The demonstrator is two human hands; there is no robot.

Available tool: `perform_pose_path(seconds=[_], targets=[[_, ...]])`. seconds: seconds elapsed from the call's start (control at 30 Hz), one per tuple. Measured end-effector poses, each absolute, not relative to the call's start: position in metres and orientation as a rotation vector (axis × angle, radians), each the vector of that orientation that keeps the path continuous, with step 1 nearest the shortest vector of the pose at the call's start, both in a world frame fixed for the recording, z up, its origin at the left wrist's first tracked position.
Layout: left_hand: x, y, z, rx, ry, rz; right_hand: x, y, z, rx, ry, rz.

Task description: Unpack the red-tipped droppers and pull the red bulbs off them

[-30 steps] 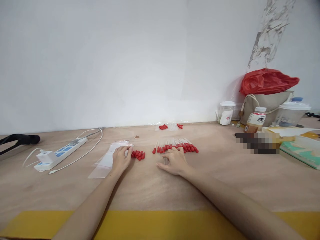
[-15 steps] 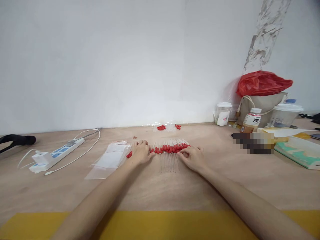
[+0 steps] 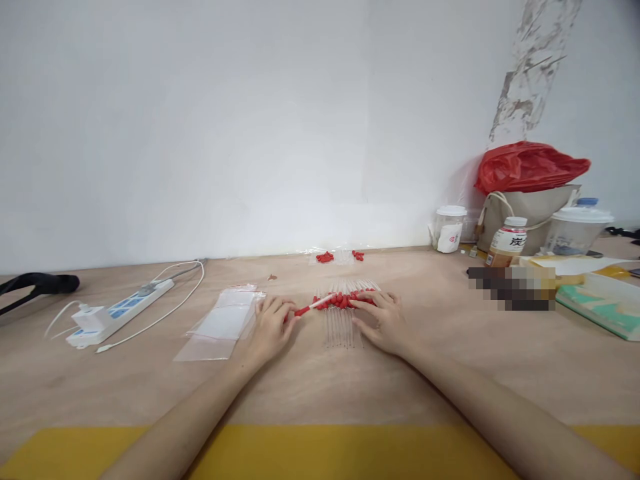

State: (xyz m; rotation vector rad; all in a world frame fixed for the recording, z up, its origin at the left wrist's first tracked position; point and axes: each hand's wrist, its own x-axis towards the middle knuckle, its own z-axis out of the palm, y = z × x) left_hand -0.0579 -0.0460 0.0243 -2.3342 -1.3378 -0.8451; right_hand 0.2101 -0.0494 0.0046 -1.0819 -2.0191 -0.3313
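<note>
In apparent lining-up, a white, red-tipped stick [image 3: 321, 301] is pinched by the left hand [image 3: 273, 327], red-headed pale sticks [image 3: 342, 302] are touched by the half-open right hand [image 3: 389, 323], and gentle placement seems needed.

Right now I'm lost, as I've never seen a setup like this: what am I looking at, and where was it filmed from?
There's no machine here: these are a person's bare hands, seen by one camera worn on the head, looking forward and down. On the wooden table lie thin red-tipped sticks, their shafts pointing both away from and toward the person. The right hand is at one end of them. At the left hand's fingertips one stick lies aslant; whether it is gripped isn't clear. Clear plastic bags lie beyond that hand, then a power strip.
</note>
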Motion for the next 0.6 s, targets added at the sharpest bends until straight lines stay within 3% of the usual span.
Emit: perform_pose_path(seconds=[0.17,0.37,0.6], targets=[[-0.045,-0.053,0.015,-2.455,-1.153,-0.863,0.200,-0.059,0.008,-0.912,-2.152,-0.448],[-0.040,-0.058,0.017,-2.421,-1.143,-0.831,0.197,-0.062,0.005,-1.112,-1.922,-0.442],[-0.035,-0.060,0.011,-2.467,-1.047,-0.797,0.191,-0.059,0.001,-0.933,-2.165,-0.530]])
